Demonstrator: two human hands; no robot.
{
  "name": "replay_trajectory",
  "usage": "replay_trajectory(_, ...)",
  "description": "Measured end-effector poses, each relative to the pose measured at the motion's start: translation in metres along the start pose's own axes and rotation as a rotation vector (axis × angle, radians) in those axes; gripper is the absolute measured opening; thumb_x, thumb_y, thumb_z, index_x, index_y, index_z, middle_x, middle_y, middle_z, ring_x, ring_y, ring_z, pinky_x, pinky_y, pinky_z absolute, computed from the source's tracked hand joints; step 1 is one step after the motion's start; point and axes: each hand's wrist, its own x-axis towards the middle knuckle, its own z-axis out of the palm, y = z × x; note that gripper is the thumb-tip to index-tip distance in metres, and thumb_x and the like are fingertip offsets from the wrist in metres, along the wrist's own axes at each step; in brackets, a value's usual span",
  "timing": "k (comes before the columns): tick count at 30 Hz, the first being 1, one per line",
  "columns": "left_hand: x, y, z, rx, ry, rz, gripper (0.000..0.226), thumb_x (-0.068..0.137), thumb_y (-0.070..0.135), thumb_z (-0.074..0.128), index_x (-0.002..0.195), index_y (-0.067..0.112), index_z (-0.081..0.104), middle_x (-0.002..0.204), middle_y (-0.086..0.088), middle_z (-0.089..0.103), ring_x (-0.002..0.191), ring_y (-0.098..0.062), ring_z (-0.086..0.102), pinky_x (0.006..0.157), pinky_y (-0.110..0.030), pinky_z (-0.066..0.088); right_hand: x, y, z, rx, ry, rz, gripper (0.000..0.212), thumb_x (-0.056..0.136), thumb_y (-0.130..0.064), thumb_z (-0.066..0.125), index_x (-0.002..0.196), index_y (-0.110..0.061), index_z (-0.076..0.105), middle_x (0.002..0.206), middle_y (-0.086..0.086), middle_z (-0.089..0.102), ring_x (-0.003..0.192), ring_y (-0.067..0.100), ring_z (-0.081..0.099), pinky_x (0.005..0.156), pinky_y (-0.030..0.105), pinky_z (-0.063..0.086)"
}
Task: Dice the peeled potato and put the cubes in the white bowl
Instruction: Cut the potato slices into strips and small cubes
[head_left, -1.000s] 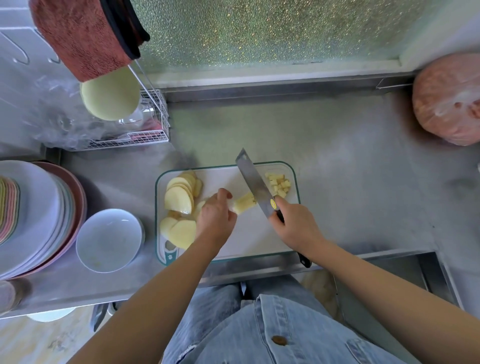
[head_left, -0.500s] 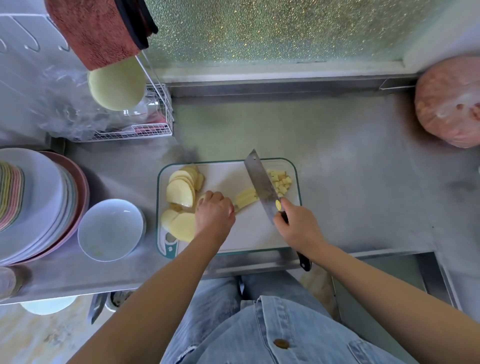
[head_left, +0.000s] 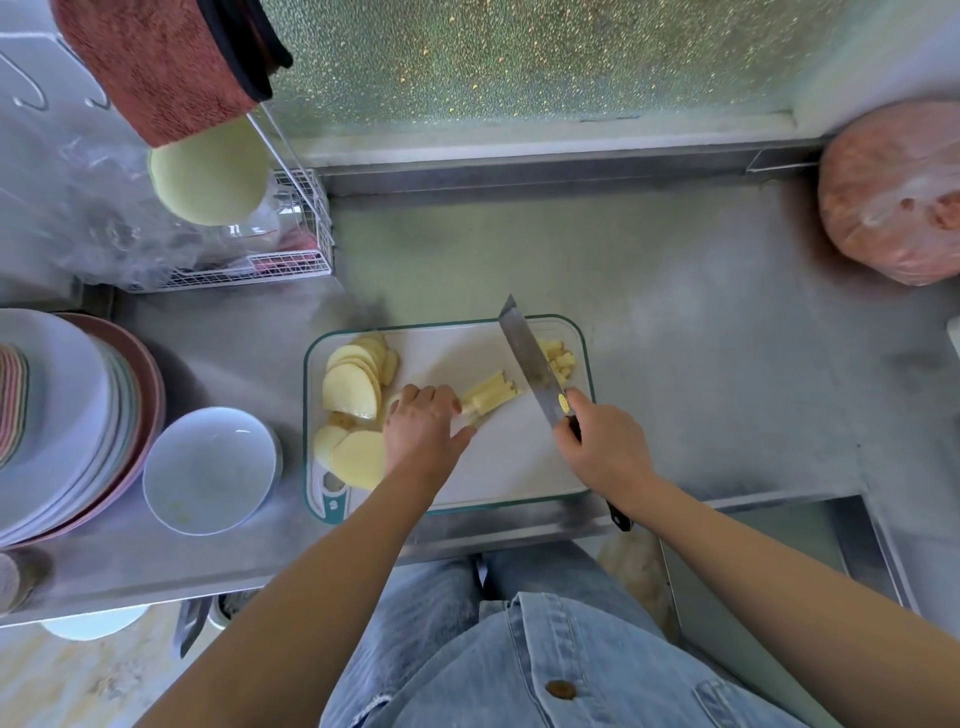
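Gripping the knife (head_left: 531, 359) by its handle, the right hand (head_left: 605, 449) holds the blade just right of the pale yellow potato sticks (head_left: 491, 397), their long axis crossing it. The left hand (head_left: 423, 431), fingers curled, pins their left ends mid-board. Cut cubes (head_left: 558, 356) lie at the far right corner of the cutting board (head_left: 519, 467); the white bowl (head_left: 208, 470) sits off its left edge.
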Motion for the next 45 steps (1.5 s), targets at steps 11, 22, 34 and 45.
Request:
replay_trajectory(11,0.010,0.012,0.004,-0.028,-0.040,0.035,0.048,0.085,0.042,0.066,0.126,0.020,0.052,0.120,0.000,0.050,0.110,-0.020,0.046,0.083,-0.033,0.049,-0.001,-0.008,0.003,-0.038,-0.060,-0.042,0.010,0.088,-0.016,0.043,0.081,-0.017,0.037,0.049,-0.002,0.034,0.044,0.016,0.030,0.044,0.031,0.017)
replay_trajectory(22,0.016,0.022,0.001,-0.081,-0.047,0.071,0.031,0.089,0.034,0.063,0.115,0.017,0.068,0.114,-0.001,0.059,0.108,-0.022,0.050,0.075,-0.037,0.050,0.007,-0.021,-0.009,-0.080,-0.094,-0.077,0.003,0.089,-0.015,0.043,0.089,-0.011,0.043,0.052,-0.002,0.033,0.048,0.022,0.033,0.044,0.030,0.017)
replay_trajectory(34,0.018,0.026,-0.002,-0.082,-0.089,0.071,0.026,0.092,0.029,0.060,0.109,0.012,0.071,0.105,-0.005,0.060,0.105,-0.025,0.050,0.075,-0.039,0.051,0.013,-0.024,-0.007,-0.106,-0.202,-0.082,0.005,0.092,-0.018,0.039,0.095,-0.015,0.039,0.058,-0.002,0.038,0.049,0.015,0.035,0.045,0.031,0.020)
replay_trajectory(45,0.020,0.027,-0.005,-0.075,-0.112,0.072,0.026,0.093,0.028,0.059,0.110,0.013,0.071,0.106,-0.004,0.061,0.105,-0.022,0.049,0.080,-0.036,0.049,0.020,-0.026,0.007,-0.104,-0.186,-0.045,0.036,0.094,-0.019,0.040,0.127,-0.007,0.046,0.057,-0.006,0.034,0.058,0.024,0.043,0.048,0.032,0.022)
